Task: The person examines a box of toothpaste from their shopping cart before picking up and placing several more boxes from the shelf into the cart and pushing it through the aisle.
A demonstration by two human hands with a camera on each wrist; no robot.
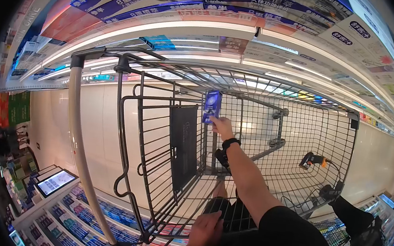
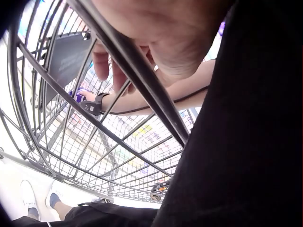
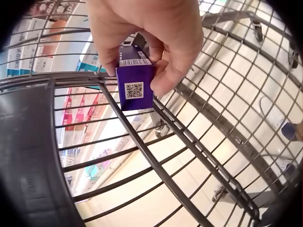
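My right hand (image 1: 223, 127) pinches a small purple-blue box (image 1: 212, 106) between thumb and fingers, inside the wire shopping cart (image 1: 352, 138). In the right wrist view the end of the box (image 3: 135, 90) faces the camera, with a QR code on it and a barcode above. It is held beside the black panel (image 1: 183, 152) of the cart's fold-down section. Over the cart's near side rail (image 2: 137, 71) lies my left hand (image 1: 204, 235), its fingers hanging loosely and holding nothing.
A black scanner-like device (image 1: 314, 160) with an orange part and a cable sits at the cart's far right end. Shelves of boxed goods (image 1: 227, 7) run along the far side, with more shelves (image 1: 79, 216) behind me. Another person (image 1: 361, 238) stands at lower right.
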